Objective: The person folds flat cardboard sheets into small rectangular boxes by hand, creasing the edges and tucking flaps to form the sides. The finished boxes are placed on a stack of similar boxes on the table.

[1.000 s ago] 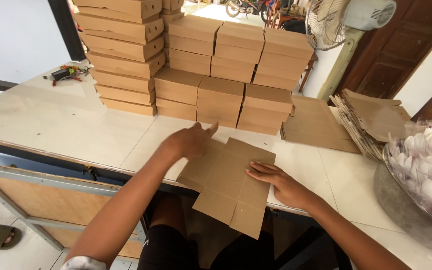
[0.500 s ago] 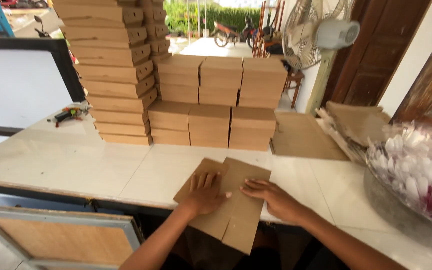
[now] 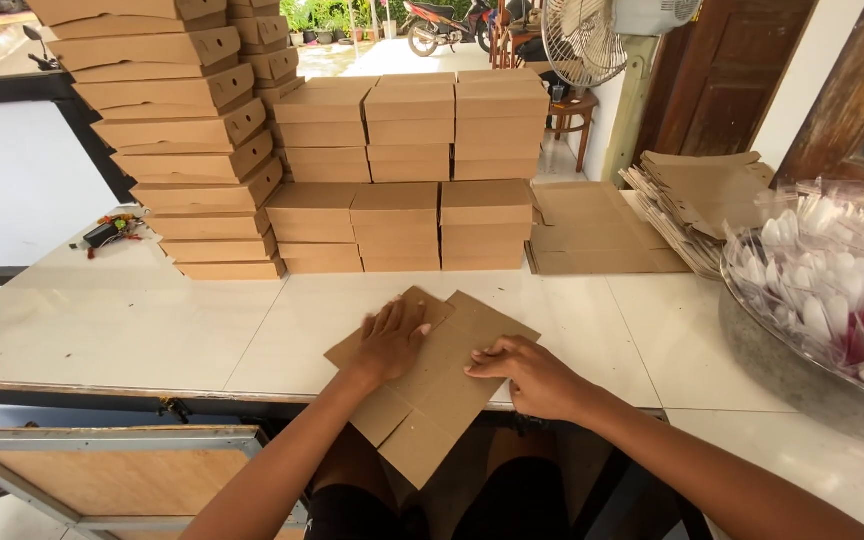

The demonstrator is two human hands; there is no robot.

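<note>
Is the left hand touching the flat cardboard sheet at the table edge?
Touching. The head view shows the left hand pressed palm-down, fingers spread, on the flat cardboard sheet, with no gap visible.

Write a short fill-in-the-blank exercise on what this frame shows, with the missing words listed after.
1. Both hands press on a flat ____ blank.
2. The left hand lies ____ down on it.
3. The blank juts over the near edge of the white ____.
4. Behind it stand stacks of folded ____.

Missing words: cardboard; palm; table; boxes
</note>
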